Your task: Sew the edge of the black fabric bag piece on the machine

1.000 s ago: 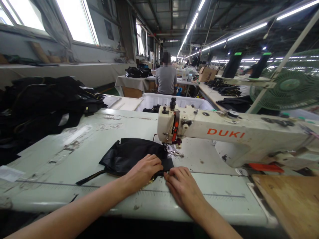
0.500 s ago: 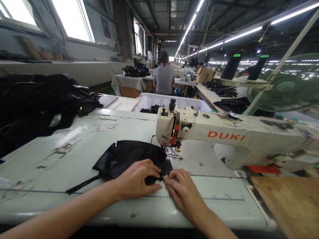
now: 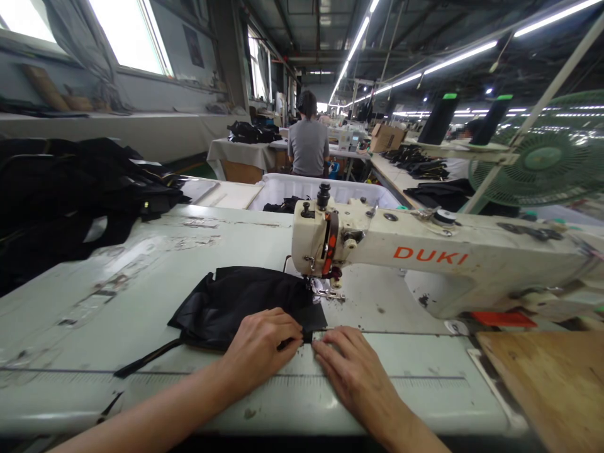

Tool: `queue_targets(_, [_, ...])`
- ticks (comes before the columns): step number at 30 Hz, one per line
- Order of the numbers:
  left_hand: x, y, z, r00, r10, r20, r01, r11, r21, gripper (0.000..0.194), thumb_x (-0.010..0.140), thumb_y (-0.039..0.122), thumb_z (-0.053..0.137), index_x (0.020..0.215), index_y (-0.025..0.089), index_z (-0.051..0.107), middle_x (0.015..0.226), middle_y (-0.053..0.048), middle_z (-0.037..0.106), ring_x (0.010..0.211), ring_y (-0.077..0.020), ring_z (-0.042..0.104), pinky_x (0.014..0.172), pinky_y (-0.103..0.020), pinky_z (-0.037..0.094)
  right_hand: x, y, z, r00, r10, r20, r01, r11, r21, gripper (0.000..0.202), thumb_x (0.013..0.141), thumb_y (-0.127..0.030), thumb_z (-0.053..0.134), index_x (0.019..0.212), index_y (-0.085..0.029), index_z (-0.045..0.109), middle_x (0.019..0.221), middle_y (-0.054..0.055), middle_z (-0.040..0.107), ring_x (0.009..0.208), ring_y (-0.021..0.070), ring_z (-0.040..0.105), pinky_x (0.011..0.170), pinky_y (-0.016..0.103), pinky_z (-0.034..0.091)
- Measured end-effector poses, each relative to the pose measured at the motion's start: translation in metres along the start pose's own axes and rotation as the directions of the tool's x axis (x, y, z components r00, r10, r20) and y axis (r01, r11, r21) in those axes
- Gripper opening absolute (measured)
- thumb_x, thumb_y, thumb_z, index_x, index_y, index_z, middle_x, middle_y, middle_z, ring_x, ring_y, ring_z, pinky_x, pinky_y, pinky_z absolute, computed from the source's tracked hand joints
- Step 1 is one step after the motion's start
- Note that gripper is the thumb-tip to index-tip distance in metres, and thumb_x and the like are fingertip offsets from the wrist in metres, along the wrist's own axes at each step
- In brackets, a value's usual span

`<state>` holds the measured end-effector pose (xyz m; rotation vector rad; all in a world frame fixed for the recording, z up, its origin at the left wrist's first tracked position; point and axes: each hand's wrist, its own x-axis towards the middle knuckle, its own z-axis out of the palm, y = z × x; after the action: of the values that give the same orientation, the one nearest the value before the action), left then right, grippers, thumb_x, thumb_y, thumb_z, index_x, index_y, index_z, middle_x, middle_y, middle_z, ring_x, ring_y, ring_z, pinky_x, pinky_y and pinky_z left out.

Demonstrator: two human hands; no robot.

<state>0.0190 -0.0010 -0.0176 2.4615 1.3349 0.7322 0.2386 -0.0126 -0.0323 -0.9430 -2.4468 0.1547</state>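
Observation:
A black fabric piece lies on the pale green sewing table, its right end under the needle area of a white sewing machine marked DUKI. From its left side trails a narrow black strip. My left hand pinches the fabric's near right edge between thumb and fingers; the fingertips partly hide that spot. My right hand rests on the table with fingers stretched out, its tips right beside the fabric's near corner. Whether they touch the cloth I cannot tell.
A large heap of black fabric pieces covers the table's left end. Behind the machine stands a white bin with dark cloth inside. Thread cones and a green fan are at right. A person sits farther back, facing away.
My right fingertips have drawn slightly apart from my left ones, and the right fingers have straightened. The left thumb has closed in toward its fingers. The strip's end sits a little farther left.

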Motion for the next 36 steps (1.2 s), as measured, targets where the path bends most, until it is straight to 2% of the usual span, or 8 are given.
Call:
queue_targets(3, [0.000, 0.002, 0.001, 0.999, -0.034, -0.025, 0.035, 0.999, 0.018, 0.016, 0.088, 0.018, 0.058, 0.087, 0.025, 0.073, 0.090, 0.001, 0.074, 0.082, -0.0165, 0.066, 0.077, -0.025, 0.051, -0.003, 0.000, 0.000, 1.000, 0.005, -0.003, -0.005, 1.000, 0.002, 0.021, 0.098, -0.016, 0.047, 0.115, -0.018, 0.060, 0.101, 0.008, 0.063, 0.097, 0.0253, 0.054, 0.085, 0.041, 0.046])
queue_targets(6, [-0.002, 0.004, 0.005, 0.998, -0.053, -0.046, 0.055, 0.997, 0.046, 0.015, 0.088, 0.017, 0.056, 0.087, 0.024, 0.069, 0.087, 0.000, 0.072, 0.081, -0.0179, 0.065, 0.076, -0.028, 0.049, -0.003, -0.003, -0.002, 0.997, -0.005, 0.072, 0.005, 1.000, 0.003, 0.023, 0.099, -0.019, 0.047, 0.119, -0.018, 0.058, 0.101, 0.008, 0.062, 0.095, 0.0255, 0.052, 0.085, 0.042, 0.044])
queue_targets(11, [-0.007, 0.003, 0.010, 0.996, -0.028, -0.081, 0.034, 0.997, 0.075, 0.014, 0.092, 0.017, 0.051, 0.092, 0.021, 0.064, 0.087, -0.003, 0.069, 0.081, -0.0192, 0.063, 0.075, -0.031, 0.046, 0.003, -0.008, -0.006, 0.982, 0.053, 0.184, -0.051, 0.999, -0.015, 0.043, 0.096, -0.026, 0.054, 0.138, -0.022, 0.045, 0.103, 0.007, 0.058, 0.095, 0.0256, 0.049, 0.087, 0.044, 0.042])
queue_targets(16, [-0.010, 0.000, 0.012, 0.992, 0.081, -0.097, -0.076, 0.996, 0.057, 0.016, 0.096, 0.017, 0.048, 0.097, 0.022, 0.063, 0.102, -0.004, 0.069, 0.091, -0.0192, 0.061, 0.082, -0.032, 0.045, 0.009, -0.009, -0.008, 0.970, 0.073, 0.233, -0.071, 0.997, -0.021, 0.031, 0.096, -0.029, 0.054, 0.127, -0.023, 0.052, 0.100, 0.006, 0.057, 0.095, 0.0251, 0.048, 0.086, 0.043, 0.040])
queue_targets(20, [-0.008, 0.001, 0.012, 0.987, 0.135, -0.084, -0.134, 0.991, 0.021, 0.015, 0.097, 0.017, 0.050, 0.100, 0.021, 0.064, 0.102, -0.003, 0.070, 0.092, -0.0198, 0.060, 0.081, -0.034, 0.044, 0.010, -0.007, -0.008, 0.965, 0.062, 0.254, -0.060, 0.998, -0.018, 0.022, 0.098, -0.030, 0.052, 0.118, -0.023, 0.056, 0.098, 0.005, 0.056, 0.095, 0.0250, 0.048, 0.084, 0.042, 0.039])
queue_targets(30, [0.000, 0.000, 0.002, 0.995, -0.100, 0.030, 0.103, 0.988, -0.114, 0.011, 0.088, 0.018, 0.066, 0.086, 0.027, 0.071, 0.094, 0.005, 0.072, 0.092, -0.0161, 0.062, 0.082, -0.027, 0.047, 0.005, -0.009, -0.008, 0.974, 0.063, 0.218, -0.065, 0.998, 0.002, 0.024, 0.099, -0.027, 0.049, 0.121, -0.022, 0.054, 0.099, 0.006, 0.055, 0.096, 0.0256, 0.046, 0.087, 0.044, 0.037])
queue_targets(34, [-0.001, -0.002, 0.006, 0.993, -0.115, -0.001, 0.114, 0.985, -0.131, 0.011, 0.087, 0.018, 0.068, 0.086, 0.028, 0.073, 0.093, 0.006, 0.073, 0.090, -0.0155, 0.062, 0.082, -0.026, 0.047, 0.005, -0.009, -0.008, 0.976, 0.049, 0.212, -0.055, 0.998, 0.024, 0.021, 0.100, -0.026, 0.048, 0.118, -0.021, 0.056, 0.098, 0.006, 0.055, 0.095, 0.0253, 0.046, 0.087, 0.043, 0.037])
queue_targets(36, [-0.003, -0.003, 0.008, 0.997, -0.073, -0.022, 0.070, 0.991, -0.111, 0.010, 0.089, 0.019, 0.066, 0.088, 0.027, 0.072, 0.094, 0.005, 0.073, 0.090, -0.0158, 0.062, 0.081, -0.027, 0.047, 0.005, -0.008, -0.008, 0.977, 0.045, 0.210, -0.052, 0.998, 0.027, 0.020, 0.100, -0.026, 0.047, 0.117, -0.021, 0.056, 0.097, 0.006, 0.056, 0.095, 0.0251, 0.046, 0.087, 0.043, 0.037])
